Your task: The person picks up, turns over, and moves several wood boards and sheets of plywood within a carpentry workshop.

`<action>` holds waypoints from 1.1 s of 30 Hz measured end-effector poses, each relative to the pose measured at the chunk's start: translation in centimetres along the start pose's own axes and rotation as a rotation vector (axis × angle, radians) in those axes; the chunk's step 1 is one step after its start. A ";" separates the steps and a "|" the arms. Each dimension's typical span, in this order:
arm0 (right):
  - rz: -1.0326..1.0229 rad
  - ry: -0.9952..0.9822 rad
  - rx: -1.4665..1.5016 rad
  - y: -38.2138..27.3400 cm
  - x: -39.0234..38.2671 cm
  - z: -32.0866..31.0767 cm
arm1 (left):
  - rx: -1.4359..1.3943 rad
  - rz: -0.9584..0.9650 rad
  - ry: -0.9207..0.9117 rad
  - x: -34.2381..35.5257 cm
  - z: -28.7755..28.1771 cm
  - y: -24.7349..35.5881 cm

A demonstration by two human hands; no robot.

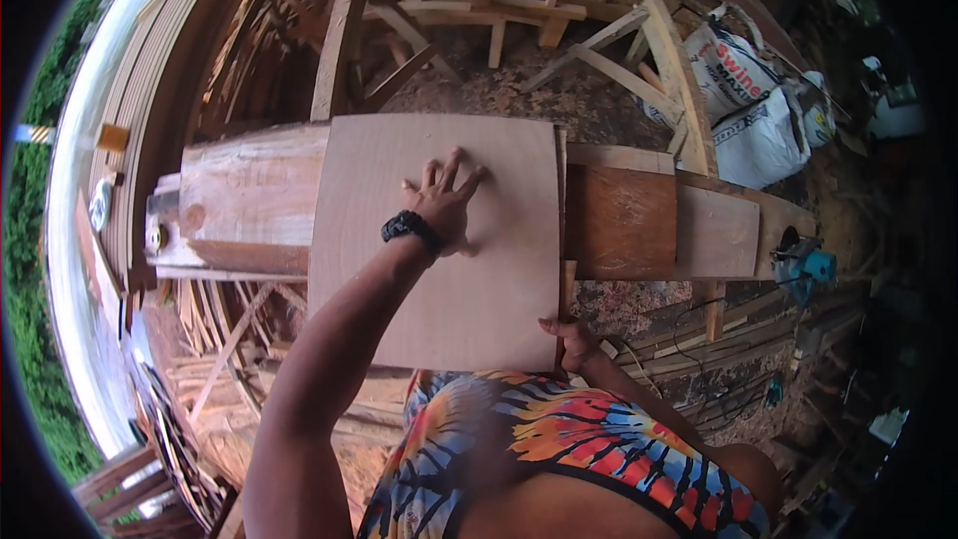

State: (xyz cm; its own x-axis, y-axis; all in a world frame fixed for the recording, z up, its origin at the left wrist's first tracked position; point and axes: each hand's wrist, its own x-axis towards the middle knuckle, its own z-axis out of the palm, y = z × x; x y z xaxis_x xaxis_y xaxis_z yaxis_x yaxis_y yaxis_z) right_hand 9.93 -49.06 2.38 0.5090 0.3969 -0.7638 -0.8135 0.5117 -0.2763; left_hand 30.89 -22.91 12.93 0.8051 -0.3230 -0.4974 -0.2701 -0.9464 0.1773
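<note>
A pale, nearly square plywood panel (pixel 349 220) lies across the workbench in front of me. My left hand (pixel 443 202), with a dark braided band at the wrist, rests on its face with fingers spread. At the panel's near right corner, my right hand (pixel 573 344) grips the edge, thumb on top and the other fingers mostly hidden. Along the right edge, strips of another wooden piece (pixel 569 289) show beneath the panel. Under it runs a thick, light plank (pixel 254 190) that sticks out to the left.
A reddish-brown board (pixel 621 222) and a paler board (pixel 717 232) lie to the right, then a teal power tool (pixel 806 268) with a cord. White printed sacks (pixel 748 135) stand at far right. Wooden frames (pixel 469 0) rise beyond; scrap strips (pixel 215 324) lie lower left.
</note>
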 end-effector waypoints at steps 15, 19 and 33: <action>-0.270 0.384 -0.300 -0.5 0.7 2.4 | -0.089 0.108 0.254 -1.8 2.9 -1.9; -0.257 0.325 -0.291 -1.2 0.7 2.9 | -0.321 0.215 0.506 -4.4 7.8 -3.8; 0.102 -0.084 0.002 -2.5 1.0 0.7 | -1.895 -1.433 1.067 -20.0 21.0 5.8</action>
State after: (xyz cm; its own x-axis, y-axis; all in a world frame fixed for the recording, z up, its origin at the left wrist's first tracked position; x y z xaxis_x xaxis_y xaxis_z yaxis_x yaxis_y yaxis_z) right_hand 12.61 -49.41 2.72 0.4459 0.5092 -0.7361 -0.8617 0.4668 -0.1990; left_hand 2.19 -22.12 6.08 0.0442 0.7461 -0.6644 0.3466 0.6123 0.7106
